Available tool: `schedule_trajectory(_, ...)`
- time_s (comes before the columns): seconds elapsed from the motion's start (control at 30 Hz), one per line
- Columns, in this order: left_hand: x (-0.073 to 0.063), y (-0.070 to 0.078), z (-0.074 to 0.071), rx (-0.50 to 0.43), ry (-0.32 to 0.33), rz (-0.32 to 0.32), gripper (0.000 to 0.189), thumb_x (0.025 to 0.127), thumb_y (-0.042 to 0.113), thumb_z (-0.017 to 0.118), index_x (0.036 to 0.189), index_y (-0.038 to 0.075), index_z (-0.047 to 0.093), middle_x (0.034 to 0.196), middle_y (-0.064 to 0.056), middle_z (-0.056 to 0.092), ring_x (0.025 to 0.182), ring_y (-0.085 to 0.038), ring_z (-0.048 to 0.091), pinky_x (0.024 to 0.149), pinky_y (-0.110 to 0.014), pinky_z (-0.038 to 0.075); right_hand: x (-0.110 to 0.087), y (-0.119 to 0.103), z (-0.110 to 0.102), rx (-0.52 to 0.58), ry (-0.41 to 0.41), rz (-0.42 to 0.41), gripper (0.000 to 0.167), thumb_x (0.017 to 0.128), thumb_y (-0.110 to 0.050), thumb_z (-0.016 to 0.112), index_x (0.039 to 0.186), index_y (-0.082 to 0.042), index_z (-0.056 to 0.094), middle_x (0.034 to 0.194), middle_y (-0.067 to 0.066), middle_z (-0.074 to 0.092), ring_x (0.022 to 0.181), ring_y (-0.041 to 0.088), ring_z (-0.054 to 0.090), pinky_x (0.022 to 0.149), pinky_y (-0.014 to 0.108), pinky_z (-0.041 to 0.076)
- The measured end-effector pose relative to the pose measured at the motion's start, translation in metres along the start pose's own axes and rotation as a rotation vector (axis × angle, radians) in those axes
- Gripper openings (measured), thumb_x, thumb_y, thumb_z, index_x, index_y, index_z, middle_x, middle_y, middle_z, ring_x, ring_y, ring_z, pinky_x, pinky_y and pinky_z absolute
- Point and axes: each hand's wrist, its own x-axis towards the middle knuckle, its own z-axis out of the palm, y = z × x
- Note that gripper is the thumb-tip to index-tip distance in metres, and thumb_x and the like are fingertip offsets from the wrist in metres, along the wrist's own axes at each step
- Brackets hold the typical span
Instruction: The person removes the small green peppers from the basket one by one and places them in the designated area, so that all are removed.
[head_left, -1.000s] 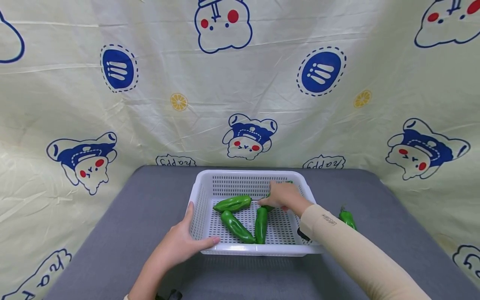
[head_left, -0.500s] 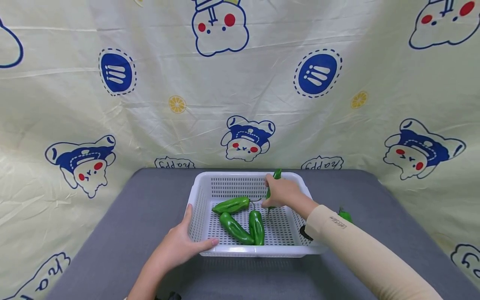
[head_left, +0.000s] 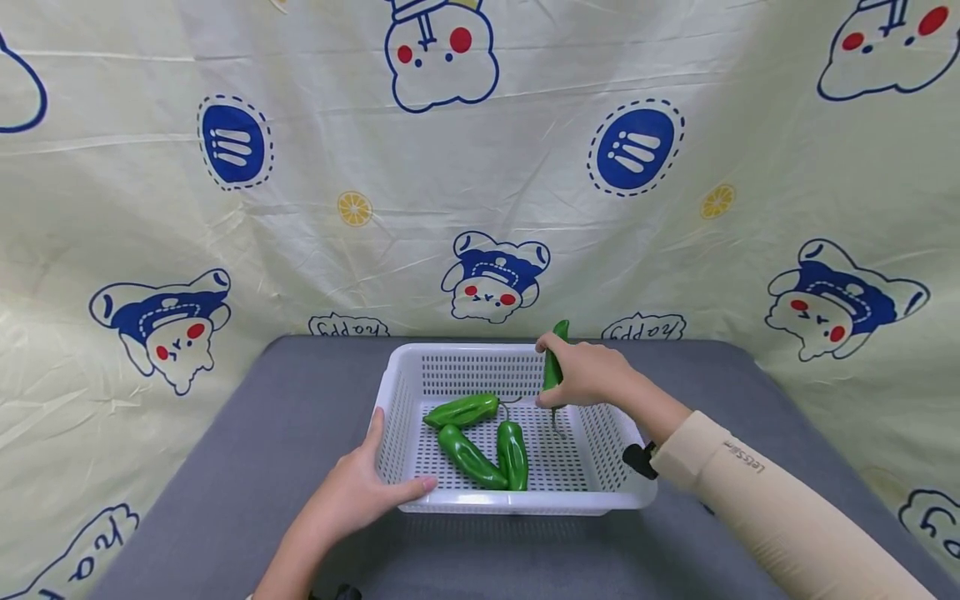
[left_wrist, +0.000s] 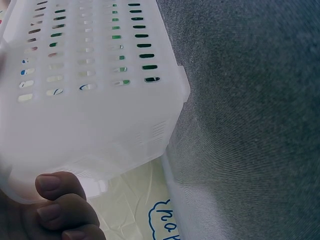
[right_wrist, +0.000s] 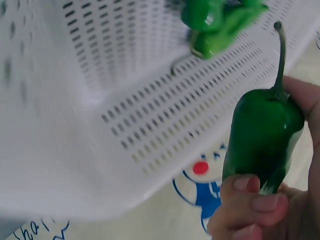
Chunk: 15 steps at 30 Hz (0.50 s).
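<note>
A white perforated plastic basket sits on the grey table, with three green peppers lying in it: one at the upper left, one slanting below it, and one upright in the view. My left hand grips the basket's front left corner, thumb over the front rim; its curled fingertips show beside the basket wall in the left wrist view. Over the basket's back right part, my right hand holds another green pepper between thumb and fingers, its thin stem hanging downward.
The grey table extends on both sides of the basket. Behind it hangs a pale cloth with cartoon prints. My right sleeve crosses over the table's right side. A dark wrist strap shows beside the basket's right rim.
My right hand has lifted the pepper out of the basket's floor area, up and to the right. The nearby pepper tilted slightly. My left hand stays on the basket. The table pepper is now hidden.
</note>
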Motion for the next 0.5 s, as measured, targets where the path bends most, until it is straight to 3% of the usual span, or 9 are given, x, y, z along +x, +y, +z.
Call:
schedule_trajectory(0.17, 0.000, 0.000, -0.001, -0.004, 0.001, -0.003, 0.130, 0.071, 0.063, 0.080, 0.161, 0.010, 0.003, 0.148, -0.028, 0.045, 0.123, -0.033, 0.058, 0.100, -0.054, 0.046, -0.016, 0.022, -0.018, 0.170, -0.056, -0.069, 0.083, 0.080, -0.047, 0.079, 0.143, -0.016, 0.035, 0.104, 0.010, 0.062, 0.084, 0.021, 0.060, 0.066, 0.031, 0.048)
schedule_trajectory(0.37, 0.000, -0.001, -0.001, 0.003, 0.002, -0.001, 0.130, 0.071, 0.064, 0.080, 0.161, 0.010, 0.003, 0.148, -0.029, 0.046, 0.124, -0.034, 0.057, 0.100, -0.055, 0.046, -0.034, 0.067, -0.027, 0.427, -0.171, -0.160, 0.081, 0.085, -0.033, 0.078, 0.141, -0.010, 0.025, 0.119, 0.021, 0.052, 0.096, 0.025, 0.057, 0.076, 0.033, 0.050)
schedule_trajectory(0.5, 0.001, -0.001, 0.000, 0.005, 0.000, 0.000, 0.129, 0.071, 0.063, 0.080, 0.161, 0.010, 0.003, 0.148, -0.029, 0.046, 0.123, -0.033, 0.058, 0.100, -0.055, 0.047, -0.048, 0.105, -0.029, 0.439, -0.176, -0.123, 0.082, 0.084, -0.031, 0.079, 0.140, -0.011, 0.023, 0.116, 0.022, 0.047, 0.095, 0.026, 0.054, 0.077, 0.034, 0.049)
